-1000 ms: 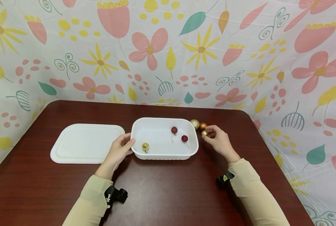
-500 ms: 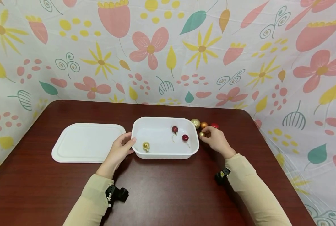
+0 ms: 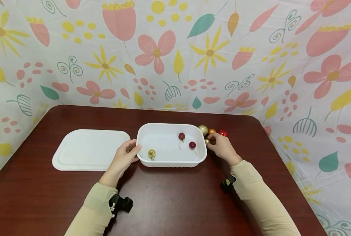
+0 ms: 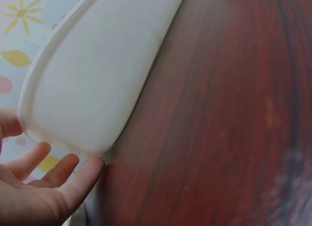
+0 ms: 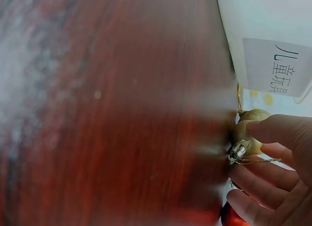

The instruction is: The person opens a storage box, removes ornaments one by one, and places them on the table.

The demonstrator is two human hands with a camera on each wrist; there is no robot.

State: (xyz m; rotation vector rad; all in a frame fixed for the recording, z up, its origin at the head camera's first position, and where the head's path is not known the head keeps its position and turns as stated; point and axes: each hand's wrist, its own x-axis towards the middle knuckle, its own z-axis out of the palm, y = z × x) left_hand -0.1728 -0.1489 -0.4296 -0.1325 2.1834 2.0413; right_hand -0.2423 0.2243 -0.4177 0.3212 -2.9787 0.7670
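Observation:
A white plastic box (image 3: 172, 164) stands on the table with two small dark red baubles (image 3: 192, 145) and a gold bauble (image 3: 151, 153) inside. My left hand (image 3: 124, 156) holds its left end, thumb at the rim and fingers against the outer wall (image 4: 92, 89). Beside the right end, my right hand (image 3: 221, 148) pinches a small gold bauble (image 3: 207, 141) between thumb and fingers, low over the table; its metal cap and string show in the right wrist view. Just behind sit a glittery gold bauble (image 3: 203, 129), an orange bauble (image 3: 212, 131) and a red bauble (image 3: 223, 133).
A white lid (image 3: 90, 150) lies flat left of the box, close to the left hand. The dark wooden table (image 3: 175, 200) ends at a flower-patterned cloth (image 3: 163, 95) behind. A paper label (image 5: 280, 65) sticks to the box's right end.
My right hand has moved left toward the box with the small gold bauble, uncovering the red bauble behind it. The left hand and the box stay in place.

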